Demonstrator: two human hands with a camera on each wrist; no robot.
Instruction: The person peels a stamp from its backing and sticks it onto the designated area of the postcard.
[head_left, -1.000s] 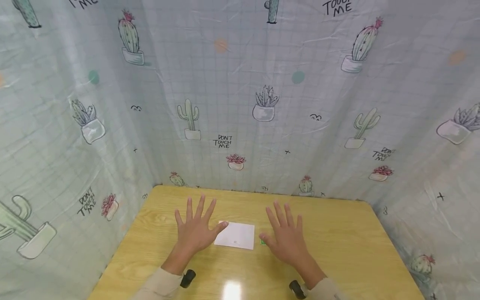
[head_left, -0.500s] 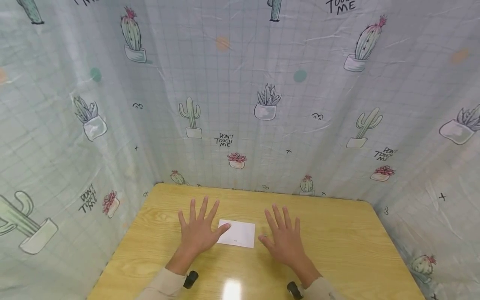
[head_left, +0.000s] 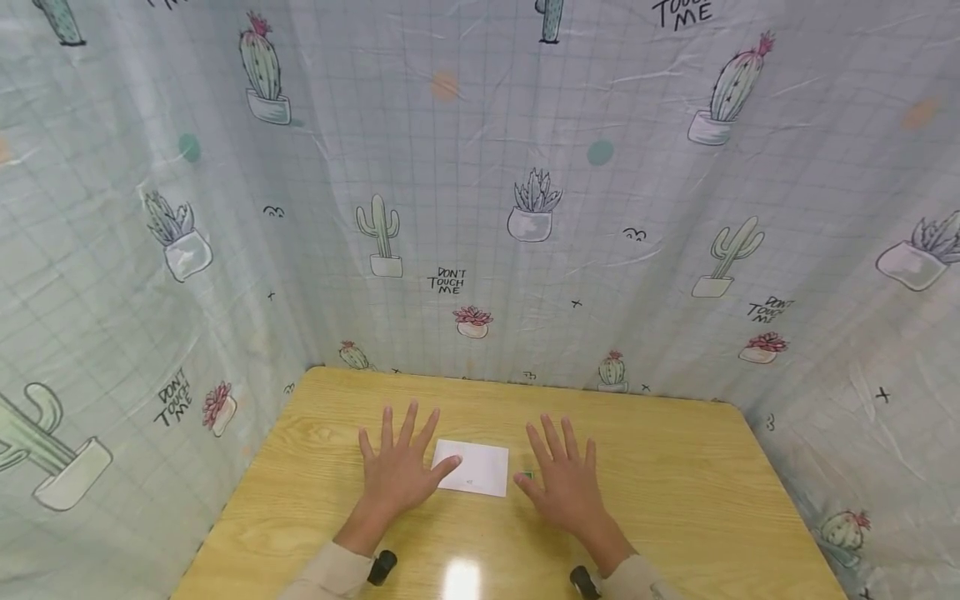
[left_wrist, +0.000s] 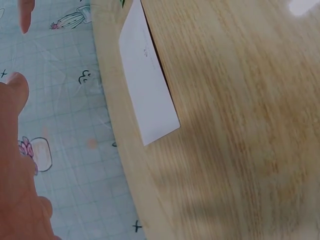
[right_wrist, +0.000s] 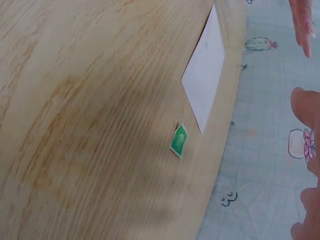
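You spread both hands (head_left: 399,477) (head_left: 572,490) wide; a small green, white-edged slip (right_wrist: 179,142) lies three o'clock from a white paper rectangle (head_left: 483,468).

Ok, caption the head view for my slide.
Left hand and right hand spread over a wood-grain table, white card and small green piece between them, cactus-print curtain behind.

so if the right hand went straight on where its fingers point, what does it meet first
Probably the cactus-print curtain behind the table; the right hand points that way, with nothing seen standing between. Its height is hard to judge, so it might brush the table first.
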